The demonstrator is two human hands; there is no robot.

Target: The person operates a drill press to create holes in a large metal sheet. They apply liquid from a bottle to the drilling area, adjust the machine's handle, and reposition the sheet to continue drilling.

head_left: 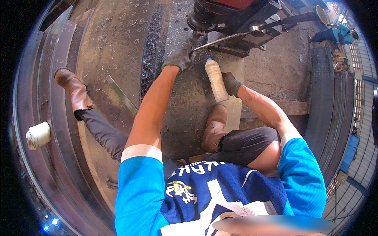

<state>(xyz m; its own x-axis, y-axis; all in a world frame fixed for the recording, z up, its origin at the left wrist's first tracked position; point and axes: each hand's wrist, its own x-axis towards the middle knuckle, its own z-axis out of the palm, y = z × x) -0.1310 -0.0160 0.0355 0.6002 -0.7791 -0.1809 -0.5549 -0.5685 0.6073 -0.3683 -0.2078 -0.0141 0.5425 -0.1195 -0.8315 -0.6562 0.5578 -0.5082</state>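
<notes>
My left hand (179, 59), in a grey work glove, is closed round the end of a thin metal lever (220, 40). That lever runs to the hub of a black and red drilling machine (224, 17), whose chuck end is just beyond the hand. In my right hand (231, 83), also gloved, is a clear plastic bottle (214, 76) with a blue cap and cloudy pale liquid. It leans with its cap toward the machine; the glove wraps its right side, and the fingertips are partly hidden. Dark metal shavings (155, 43) lie on the steel plate (112, 43) beside my left hand.
A flat metal bar (122, 94) lies left of my left forearm. Farther left, a white plastic can (38, 135) sits on long steel sections (59, 114). More steel sections (328, 98) are stacked at right. Another person (338, 34) bends at the far right. My boots rest on the plates.
</notes>
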